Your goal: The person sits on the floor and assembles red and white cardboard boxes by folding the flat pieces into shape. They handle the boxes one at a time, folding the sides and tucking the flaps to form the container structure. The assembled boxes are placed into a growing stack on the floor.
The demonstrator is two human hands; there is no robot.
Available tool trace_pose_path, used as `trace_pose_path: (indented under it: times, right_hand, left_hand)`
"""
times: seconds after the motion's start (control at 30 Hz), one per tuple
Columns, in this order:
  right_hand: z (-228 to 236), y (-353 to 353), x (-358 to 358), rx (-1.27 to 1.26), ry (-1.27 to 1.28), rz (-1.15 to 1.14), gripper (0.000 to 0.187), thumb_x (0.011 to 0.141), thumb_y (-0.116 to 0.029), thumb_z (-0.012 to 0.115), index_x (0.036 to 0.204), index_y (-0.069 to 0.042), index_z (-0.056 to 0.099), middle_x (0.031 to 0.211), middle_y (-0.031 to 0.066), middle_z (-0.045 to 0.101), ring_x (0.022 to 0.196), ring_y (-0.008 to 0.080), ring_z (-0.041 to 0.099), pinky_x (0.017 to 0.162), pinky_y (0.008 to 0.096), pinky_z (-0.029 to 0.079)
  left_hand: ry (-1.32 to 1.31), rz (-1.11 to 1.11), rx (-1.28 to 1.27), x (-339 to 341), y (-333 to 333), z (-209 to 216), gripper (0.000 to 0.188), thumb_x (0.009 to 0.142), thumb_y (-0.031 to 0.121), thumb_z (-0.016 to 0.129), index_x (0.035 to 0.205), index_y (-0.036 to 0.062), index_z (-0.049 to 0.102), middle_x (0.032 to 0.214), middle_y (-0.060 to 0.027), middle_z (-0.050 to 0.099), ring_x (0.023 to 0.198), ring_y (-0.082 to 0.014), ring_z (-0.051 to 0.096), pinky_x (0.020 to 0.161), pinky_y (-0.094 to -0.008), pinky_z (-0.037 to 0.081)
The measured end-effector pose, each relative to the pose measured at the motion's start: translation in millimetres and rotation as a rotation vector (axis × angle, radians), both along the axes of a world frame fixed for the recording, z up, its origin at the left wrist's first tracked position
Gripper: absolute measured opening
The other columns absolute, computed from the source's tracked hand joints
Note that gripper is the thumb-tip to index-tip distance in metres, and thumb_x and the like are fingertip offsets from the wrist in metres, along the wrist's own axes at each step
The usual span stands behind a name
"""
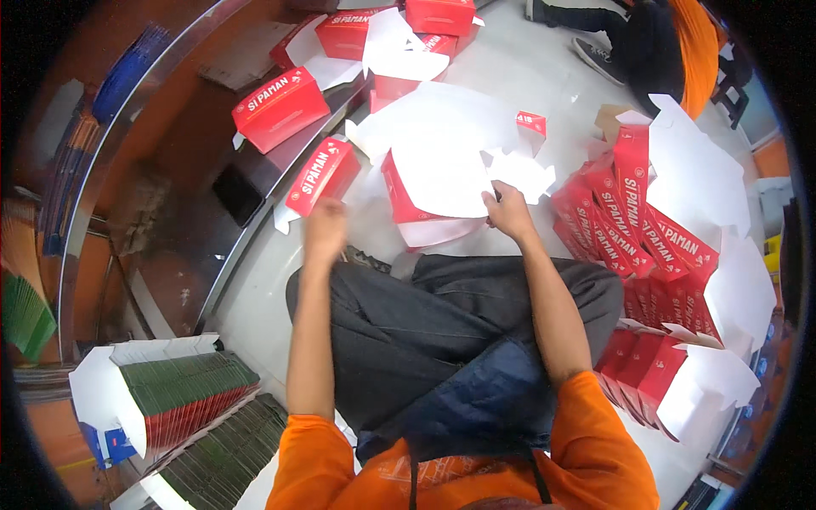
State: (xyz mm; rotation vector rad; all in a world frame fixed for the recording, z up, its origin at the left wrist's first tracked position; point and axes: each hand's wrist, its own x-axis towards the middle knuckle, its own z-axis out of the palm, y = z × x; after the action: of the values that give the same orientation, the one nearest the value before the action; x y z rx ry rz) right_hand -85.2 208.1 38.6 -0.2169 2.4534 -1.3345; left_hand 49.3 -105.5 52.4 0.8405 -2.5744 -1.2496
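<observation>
I am seated on the floor with a partly folded red cardboard box [406, 189] in front of my crossed legs, its large white flap standing open. My right hand [510, 211] pinches the box's white edge at its right side. Just in front of a folded red box [325, 177] to the left is my left hand [325, 234], smeared by motion. Its fingers are too blurred to tell whether it touches that box. Another folded red box [280, 109] lies beyond, on the metal ledge.
Stacked flat red cartons [633, 212] fan out at the right, with more cartons [646, 370] below them. Several folded boxes [353, 34] lie at the far side. Green-and-red carton stacks [191, 387] stand lower left. A dark phone [238, 194] rests by the metal ledge. Another person [659, 51] sits at upper right.
</observation>
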Motion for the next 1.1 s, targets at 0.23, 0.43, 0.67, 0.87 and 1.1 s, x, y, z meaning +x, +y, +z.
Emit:
trace_pose_path:
  times: [0.23,0.43,0.67,0.87,1.1]
  right_hand:
    - [-46,-7,-3,0.204,0.47,0.096,0.028,0.086,-0.015,0.055,0.105,0.004,0.062,0.082,0.0281,0.063,0.083,0.0425,0.062,0.079,0.0473,0.048]
    - [-60,10,-16,0.214,0.501,0.02,0.025,0.088,-0.01,0.051,0.104,0.005,0.063,0.081,0.0261,0.065,0.071,0.0374,0.066,0.068,0.0437,0.052]
    - [-48,1,-8,0.121,0.297,-0.018,0.029,0.088,-0.004,0.046,0.113,0.006,0.058,0.078,0.0267,0.065,0.061,0.0336,0.067,0.061,0.0432,0.053]
    - [-22,-18,12,0.32,0.386,-0.107,0.041,0.085,-0.001,0.044,0.124,0.008,0.051,0.088,0.0349,0.062,0.085,0.0477,0.063,0.078,0.0508,0.049]
    - [-23,-22,10,0.411,0.318,-0.144,0.046,0.082,-0.005,0.047,0.126,0.01,0.047,0.094,0.0369,0.061,0.093,0.0492,0.061,0.083,0.0511,0.049]
  left_hand:
    - [-0.541,-0.419,-0.071,-38,40,-33,0.059,0.082,0.024,0.051,0.133,-0.0034,0.042,0.128,-0.0324,0.05,0.12,-0.0406,0.051,0.101,-0.0427,0.04]
    - [-0.458,-0.162,0.739,-51,61,-29,0.062,0.091,0.036,0.051,0.136,-0.0053,0.039,0.131,-0.0249,0.051,0.119,-0.0366,0.052,0.09,-0.0434,0.051]
    - [-0.528,-0.294,0.342,-65,54,-32,0.049,0.081,0.021,0.056,0.124,-0.0018,0.055,0.124,-0.0246,0.058,0.113,-0.0351,0.059,0.093,-0.0404,0.05]
    - [-0.132,-0.138,0.14,-59,65,-52,0.057,0.069,0.009,0.06,0.126,0.0023,0.056,0.12,-0.0253,0.059,0.115,-0.0355,0.057,0.101,-0.0374,0.044]
    - [-0.165,-0.186,0.111,-63,68,-60,0.059,0.07,0.006,0.061,0.128,0.0027,0.053,0.121,-0.0263,0.058,0.116,-0.0379,0.055,0.101,-0.0396,0.044]
